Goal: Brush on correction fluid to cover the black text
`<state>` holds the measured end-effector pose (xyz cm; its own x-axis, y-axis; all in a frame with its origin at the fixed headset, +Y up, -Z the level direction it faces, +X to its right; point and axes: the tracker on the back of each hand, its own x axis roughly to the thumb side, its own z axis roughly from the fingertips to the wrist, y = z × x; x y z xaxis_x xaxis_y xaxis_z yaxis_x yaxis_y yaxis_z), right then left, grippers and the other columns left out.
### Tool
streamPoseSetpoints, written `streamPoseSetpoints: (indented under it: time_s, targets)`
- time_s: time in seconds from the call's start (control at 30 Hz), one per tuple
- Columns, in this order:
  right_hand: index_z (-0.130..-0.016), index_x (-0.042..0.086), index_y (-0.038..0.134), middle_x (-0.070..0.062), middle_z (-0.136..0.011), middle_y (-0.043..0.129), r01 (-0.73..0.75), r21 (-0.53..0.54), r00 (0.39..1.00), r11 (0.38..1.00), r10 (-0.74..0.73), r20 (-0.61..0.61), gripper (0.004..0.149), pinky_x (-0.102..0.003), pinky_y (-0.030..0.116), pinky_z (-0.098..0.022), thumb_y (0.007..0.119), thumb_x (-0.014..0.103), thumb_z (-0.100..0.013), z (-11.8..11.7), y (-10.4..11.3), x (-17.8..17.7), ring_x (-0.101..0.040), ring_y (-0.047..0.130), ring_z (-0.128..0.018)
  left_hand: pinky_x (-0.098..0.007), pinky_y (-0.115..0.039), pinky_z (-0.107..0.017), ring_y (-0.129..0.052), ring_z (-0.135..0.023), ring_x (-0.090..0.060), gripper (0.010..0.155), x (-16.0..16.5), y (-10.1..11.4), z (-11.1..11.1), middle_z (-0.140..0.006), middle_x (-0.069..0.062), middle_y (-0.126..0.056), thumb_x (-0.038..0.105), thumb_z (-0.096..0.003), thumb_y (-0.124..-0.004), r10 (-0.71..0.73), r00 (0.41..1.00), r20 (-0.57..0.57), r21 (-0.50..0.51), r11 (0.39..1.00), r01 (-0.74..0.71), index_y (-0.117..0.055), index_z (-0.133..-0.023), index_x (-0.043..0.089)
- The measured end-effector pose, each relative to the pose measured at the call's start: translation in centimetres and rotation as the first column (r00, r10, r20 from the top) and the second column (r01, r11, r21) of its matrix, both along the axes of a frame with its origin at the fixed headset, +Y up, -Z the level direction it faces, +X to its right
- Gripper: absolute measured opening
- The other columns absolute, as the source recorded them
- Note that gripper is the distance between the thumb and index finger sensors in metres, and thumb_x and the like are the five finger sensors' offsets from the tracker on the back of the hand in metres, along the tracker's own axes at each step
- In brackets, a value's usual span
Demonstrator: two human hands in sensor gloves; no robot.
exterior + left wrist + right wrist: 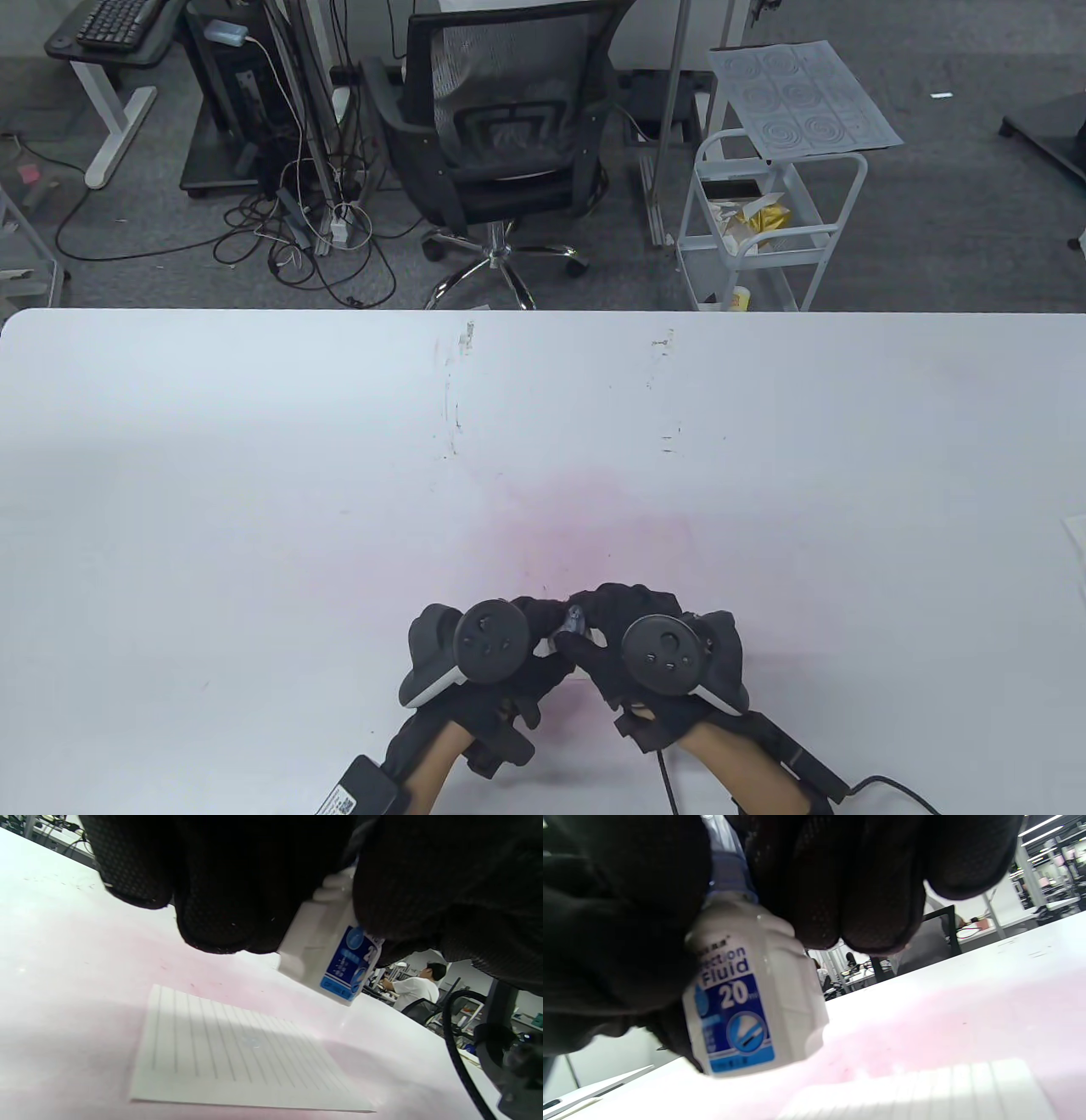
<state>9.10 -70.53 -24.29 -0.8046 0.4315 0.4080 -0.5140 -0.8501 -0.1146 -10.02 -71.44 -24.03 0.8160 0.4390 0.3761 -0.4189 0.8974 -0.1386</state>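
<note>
Both hands meet at the bench's six o'clock edge: the left hand and right hand together grip the correction fluid bottle, fingers curled close around it, held above the bench. Beneath lies the lined paper, flat on a pink-stained patch.

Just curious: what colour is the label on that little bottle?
Blue with white lettering, on a white correction fluid bottle. The right wrist view shows it best.

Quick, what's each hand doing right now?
Left hand: grips the correction fluid bottle, lifted off the table.
Right hand: fingers on the bottle's cap end.
</note>
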Motion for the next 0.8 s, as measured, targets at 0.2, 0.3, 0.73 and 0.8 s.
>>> streamPoseSetpoints:
  time_s: [0.2,0.3,0.73,0.8]
  targets:
    - [-0.074,0.016,0.084,-0.007,-0.068,0.089,-0.025,0.046,0.988,0.999,0.018,0.157,0.053,-0.057,0.074,-0.050,0.085,0.051,-0.034,-2.5,-0.1,3.5,-0.034,0.098,-0.055,-0.053,-0.074,-0.065,-0.094,-0.082,-0.031,0.067,-1.3,0.0,-0.3,-0.097,-0.010,-0.085,0.057,-0.0395,-0.080,-0.112,0.990,-0.089,0.067,0.991,0.118,-0.072,-0.097,0.023]
    - [-0.074,0.016,0.085,-0.007,-0.068,0.089,-0.024,0.075,0.968,0.997,0.004,0.251,0.053,-0.057,0.074,-0.051,0.086,0.051,-0.034,-3.5,0.4,6.0,-0.034,0.098,-0.055,-0.056,-0.070,-0.068,-0.088,-0.090,-0.034,0.070,-2.2,-0.1,-0.6,-0.102,-0.009,-0.080,0.061,-0.0399,-0.075,-0.207,0.967,-0.151,0.089,0.971,0.221,-0.068,-0.100,0.026]
    - [-0.076,0.017,0.085,-0.007,-0.071,0.089,-0.073,0.086,0.849,0.994,0.017,0.529,0.053,-0.058,0.072,-0.054,0.087,0.049,-0.035,-5.2,0.4,14.2,-0.035,0.097,-0.059,-0.062,-0.048,-0.077,-0.049,-0.112,-0.036,0.077,-7.8,-1.4,-1.6,-0.119,-0.003,-0.046,0.066,-0.0406,-0.063,-0.364,0.859,-0.360,0.028,0.916,0.400,-0.048,-0.108,0.033]
    - [-0.076,0.017,0.084,-0.007,-0.072,0.089,-0.090,0.076,0.833,0.993,0.033,0.553,0.052,-0.058,0.072,-0.054,0.087,0.049,-0.035,-5.4,0.0,15.0,-0.035,0.097,-0.060,-0.063,-0.046,-0.077,-0.045,-0.113,-0.035,0.077,-8.5,-1.4,-1.7,-0.120,-0.003,-0.044,0.067,-0.0408,-0.061,-0.358,0.855,-0.375,0.026,0.918,0.396,-0.046,-0.109,0.033]
